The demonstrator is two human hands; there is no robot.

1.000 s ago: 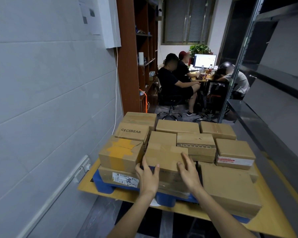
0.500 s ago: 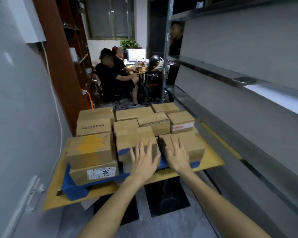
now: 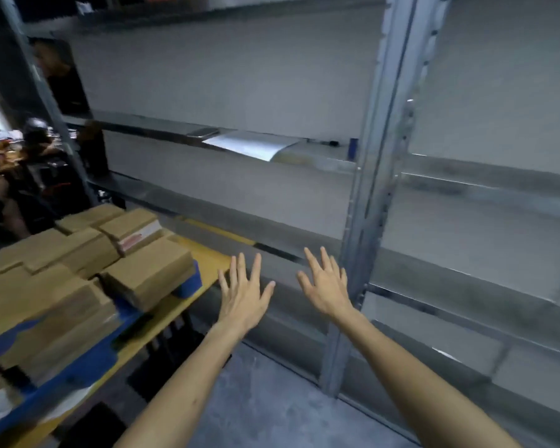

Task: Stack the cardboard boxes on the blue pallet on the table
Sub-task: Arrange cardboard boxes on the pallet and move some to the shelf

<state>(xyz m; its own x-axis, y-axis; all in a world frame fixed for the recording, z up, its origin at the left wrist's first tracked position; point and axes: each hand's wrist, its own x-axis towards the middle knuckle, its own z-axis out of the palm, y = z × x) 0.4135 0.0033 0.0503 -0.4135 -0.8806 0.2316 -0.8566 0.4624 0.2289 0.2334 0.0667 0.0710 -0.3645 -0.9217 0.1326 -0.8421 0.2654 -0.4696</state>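
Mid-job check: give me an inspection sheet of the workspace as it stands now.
Surface: table, bare strip at its right edge.
Job's things: cardboard boxes stacked on blue pallet, covering most of it.
Clutter: paper sheet and dark flat object on the metal shelving.
Hands: left hand and right hand open, empty, off the boxes.
Cables: nothing seen.
Surroundings: people seated far left, blurred.

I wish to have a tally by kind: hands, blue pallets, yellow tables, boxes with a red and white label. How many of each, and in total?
Hands: 2 (left hand, right hand)
Blue pallet: 1
Yellow table: 1
Box with red and white label: 1
Total: 5
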